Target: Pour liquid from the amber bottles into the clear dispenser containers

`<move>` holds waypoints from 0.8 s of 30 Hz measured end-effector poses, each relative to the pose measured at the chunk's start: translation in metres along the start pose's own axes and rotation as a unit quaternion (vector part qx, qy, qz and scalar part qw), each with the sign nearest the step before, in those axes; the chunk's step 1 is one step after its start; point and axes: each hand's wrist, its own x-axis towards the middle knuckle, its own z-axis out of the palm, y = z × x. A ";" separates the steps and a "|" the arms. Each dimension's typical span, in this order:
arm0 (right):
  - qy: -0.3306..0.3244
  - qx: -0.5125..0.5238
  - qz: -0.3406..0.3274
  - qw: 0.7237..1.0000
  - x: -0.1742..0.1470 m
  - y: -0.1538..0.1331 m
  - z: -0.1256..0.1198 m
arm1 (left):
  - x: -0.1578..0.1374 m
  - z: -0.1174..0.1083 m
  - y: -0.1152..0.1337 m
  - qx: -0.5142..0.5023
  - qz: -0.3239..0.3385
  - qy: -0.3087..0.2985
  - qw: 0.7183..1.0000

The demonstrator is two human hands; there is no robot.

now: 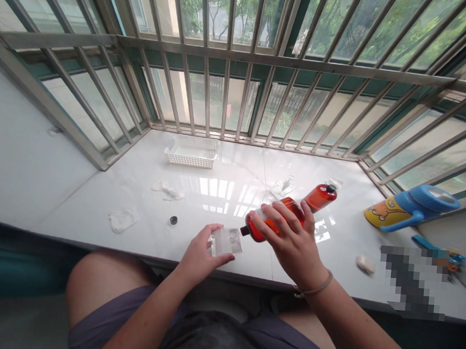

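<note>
My right hand (288,232) grips an orange-red bottle (256,227) tilted so that its black neck points down and left. That neck is close beside a small clear container (227,241), which my left hand (203,250) holds by its left side over the ledge's front edge. Whether liquid is flowing I cannot tell. Behind the held bottle is a second orange-red bottle (320,196) with a black cap. A loose black cap (173,221) lies on the white ledge, left of my left hand.
On the white ledge (223,195) are a white perforated basket (192,154), crumpled tissues (169,191), a flat white cloth (122,220) and clear plastic wrapping (282,187). Rightward are a blue-yellow cup (407,210), a pale lump (365,264) and a blurred-out dark item (410,282). Metal bars (246,57) enclose the back.
</note>
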 end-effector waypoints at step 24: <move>-0.004 -0.009 -0.016 1.000 0.005 -0.002 -0.002 | 0.003 0.005 0.010 -0.013 0.000 -0.006 1.000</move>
